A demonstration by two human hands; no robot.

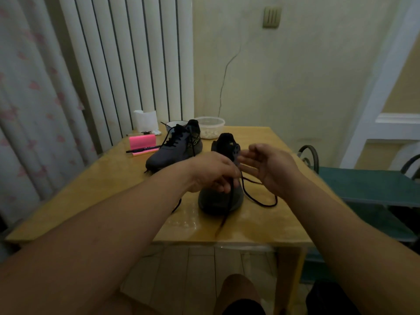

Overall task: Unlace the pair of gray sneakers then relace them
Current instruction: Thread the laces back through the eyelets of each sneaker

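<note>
Two gray sneakers stand on a wooden table point(91, 196). The far sneaker point(172, 148) sits at the back, still laced with its black lace. The near sneaker point(221, 201) points its toe toward me, and my hands hide most of its top. My left hand point(211, 171) hovers over its eyelets and pinches the black lace point(256, 198), which loops onto the table at the right and trails over the toe. My right hand point(266, 164) is just right of the shoe, fingers straight and spread, holding nothing.
At the back of the table lie a pink block point(142, 142) with a black pen point(143, 149), a white paper holder point(145, 120), a bowl and a clear plastic tub point(210, 127). A green chair point(368, 187) stands at the right. Curtains hang at the left.
</note>
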